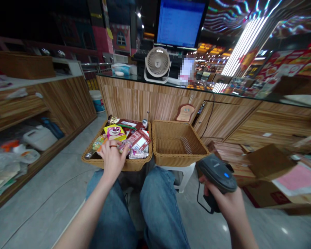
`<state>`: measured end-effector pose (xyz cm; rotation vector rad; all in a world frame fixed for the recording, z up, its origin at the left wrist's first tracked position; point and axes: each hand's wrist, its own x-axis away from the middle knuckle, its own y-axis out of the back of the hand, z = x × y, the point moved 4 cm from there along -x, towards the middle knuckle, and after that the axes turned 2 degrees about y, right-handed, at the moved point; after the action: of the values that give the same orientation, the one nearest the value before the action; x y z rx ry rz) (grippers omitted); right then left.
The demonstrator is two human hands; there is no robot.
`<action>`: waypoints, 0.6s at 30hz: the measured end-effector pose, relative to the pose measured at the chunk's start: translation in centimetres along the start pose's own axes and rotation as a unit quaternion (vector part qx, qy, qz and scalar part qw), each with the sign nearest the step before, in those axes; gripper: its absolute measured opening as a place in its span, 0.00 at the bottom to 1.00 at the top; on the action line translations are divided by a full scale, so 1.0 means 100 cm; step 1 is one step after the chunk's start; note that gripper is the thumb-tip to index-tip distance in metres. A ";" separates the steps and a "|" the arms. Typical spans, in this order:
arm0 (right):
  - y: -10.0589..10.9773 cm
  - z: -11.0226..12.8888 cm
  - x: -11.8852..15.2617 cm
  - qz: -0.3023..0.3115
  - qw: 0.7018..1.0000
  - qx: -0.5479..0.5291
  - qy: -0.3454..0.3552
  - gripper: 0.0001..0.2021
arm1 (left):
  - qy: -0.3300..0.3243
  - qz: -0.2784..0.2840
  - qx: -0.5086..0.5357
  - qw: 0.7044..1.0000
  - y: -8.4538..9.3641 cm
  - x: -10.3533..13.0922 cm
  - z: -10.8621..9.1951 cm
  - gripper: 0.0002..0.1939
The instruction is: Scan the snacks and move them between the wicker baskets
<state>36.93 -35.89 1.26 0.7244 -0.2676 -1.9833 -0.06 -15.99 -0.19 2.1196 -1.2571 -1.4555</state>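
My left hand (113, 154) reaches into the left wicker basket (129, 166), which is full of packaged snacks. Its thumb and fingers close about a small purple packet (125, 145); part of the grip is hidden. Around that hand lie a yellow box (114, 132) with a cartoon bear face, a dark red packet (139, 139) with a white label, and a pale, purple-printed packet (138, 154). My right hand (220, 195) is wrapped round the handle of a dark barcode scanner (217, 173), its blue light lit. The scanner is held beside the right wicker basket (180, 159).
A white stool (188, 173) stands under the right basket. Behind is a wooden counter (129, 100) with a white fan (157, 64) and a monitor (181, 22). Open cardboard boxes (264, 166) sit at right. A shelf unit (64, 100) flanks the left, and a cable crosses the floor.
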 end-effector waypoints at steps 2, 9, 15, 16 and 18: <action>-0.004 -0.006 0.001 -0.007 1.000 -0.012 -0.016 0.16 | 0.000 -0.003 0.013 1.000 -0.001 0.004 0.005 0.21; -0.027 -0.020 -0.002 -0.010 0.996 -0.061 -0.064 0.27 | -0.093 -0.070 0.136 0.984 0.008 0.004 -0.001 0.15; -0.053 -0.022 -0.006 -0.008 0.994 -0.076 -0.078 0.29 | -0.240 -0.053 0.226 0.943 0.036 -0.024 -0.073 0.18; -0.057 -0.021 -0.006 0.013 0.993 -0.081 -0.080 0.29 | -0.268 -0.048 0.236 0.933 0.041 -0.028 -0.088 0.15; -0.062 -0.019 -0.006 0.049 0.991 -0.090 -0.082 0.28 | -0.316 -0.040 0.250 0.915 0.052 -0.032 -0.114 0.07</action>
<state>33.72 -32.06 -2.96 0.4272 -0.2145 -1.9464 6.83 -19.21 10.25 2.0601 -1.9672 -2.1536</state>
